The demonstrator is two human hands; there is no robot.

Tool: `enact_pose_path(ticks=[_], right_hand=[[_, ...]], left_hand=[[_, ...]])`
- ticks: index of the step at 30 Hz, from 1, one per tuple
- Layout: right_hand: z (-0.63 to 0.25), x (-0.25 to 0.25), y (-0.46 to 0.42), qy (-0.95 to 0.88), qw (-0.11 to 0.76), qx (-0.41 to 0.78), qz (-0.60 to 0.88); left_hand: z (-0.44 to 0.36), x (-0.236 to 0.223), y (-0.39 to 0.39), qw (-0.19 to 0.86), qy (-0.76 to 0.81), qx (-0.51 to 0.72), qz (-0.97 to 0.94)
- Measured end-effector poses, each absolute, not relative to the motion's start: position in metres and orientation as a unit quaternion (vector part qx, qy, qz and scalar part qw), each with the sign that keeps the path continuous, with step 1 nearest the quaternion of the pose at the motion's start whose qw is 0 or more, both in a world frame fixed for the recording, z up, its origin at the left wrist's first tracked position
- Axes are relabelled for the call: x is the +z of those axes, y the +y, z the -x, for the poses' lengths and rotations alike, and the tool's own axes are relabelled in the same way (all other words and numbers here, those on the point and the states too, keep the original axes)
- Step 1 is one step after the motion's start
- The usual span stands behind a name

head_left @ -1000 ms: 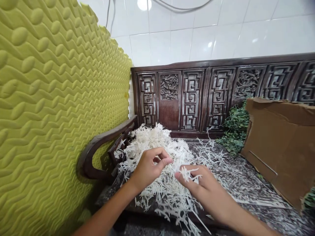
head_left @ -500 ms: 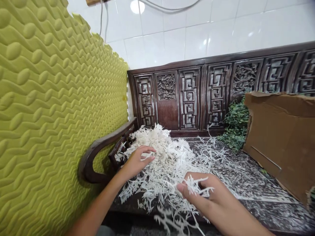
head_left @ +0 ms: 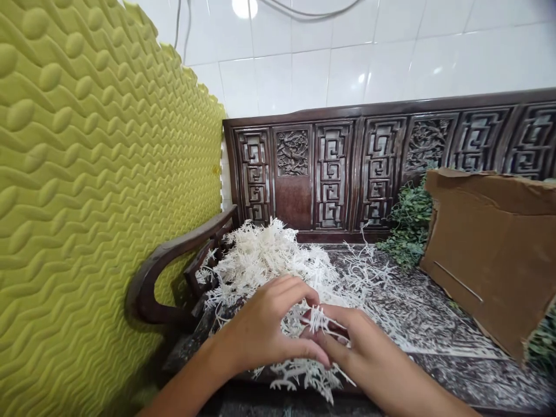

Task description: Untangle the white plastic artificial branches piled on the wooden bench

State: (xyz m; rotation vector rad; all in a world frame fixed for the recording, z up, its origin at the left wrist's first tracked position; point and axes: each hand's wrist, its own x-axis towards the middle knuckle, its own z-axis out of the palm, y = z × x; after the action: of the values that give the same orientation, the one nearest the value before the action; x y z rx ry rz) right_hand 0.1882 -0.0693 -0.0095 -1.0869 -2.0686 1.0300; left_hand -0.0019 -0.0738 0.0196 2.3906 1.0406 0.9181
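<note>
My right hand (head_left: 365,353) pinches a white plastic branch sprig (head_left: 318,319) between thumb and fingers, low in the middle of the head view. Thin tips stick out past the fingertips, and more of the branch hangs below both hands. Curved around the sprig from the left is my left hand (head_left: 267,324), its thumb and fingers apart. Its fingertips come close to the right hand's; whether they touch the sprig I cannot tell. Behind the hands, a heap of white plastic branches (head_left: 264,252) lies at the left end of the dark wooden bench (head_left: 486,379).
Loose white strands (head_left: 369,272) spread over the seat to the right. A torn cardboard piece (head_left: 490,249) leans there, with green artificial foliage (head_left: 408,223) behind it. The curved armrest (head_left: 147,278) and a yellow foam mat (head_left: 108,202) bound the left side; a carved backrest (head_left: 293,200) stands behind.
My left hand has moved right and down from over the heap to the sprig in my right hand. The right hand has shifted slightly left, still pinching the sprig.
</note>
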Motion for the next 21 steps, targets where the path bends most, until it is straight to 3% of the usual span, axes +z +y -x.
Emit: enact_pose_path(ticks=[14, 21], right_hand=[[-0.183, 0.003, -0.075, -0.796, 0.239, 0.409, 0.378], [-0.186, 0.001, -0.077, -0.792, 0.209, 0.371, 0.437]], left_hand=[[0.009, 0.02, -0.076, 0.176, 0.366, 0.335, -0.85], [0.011, 0.019, -0.075, 0.162, 0.346, 0.327, -0.865]])
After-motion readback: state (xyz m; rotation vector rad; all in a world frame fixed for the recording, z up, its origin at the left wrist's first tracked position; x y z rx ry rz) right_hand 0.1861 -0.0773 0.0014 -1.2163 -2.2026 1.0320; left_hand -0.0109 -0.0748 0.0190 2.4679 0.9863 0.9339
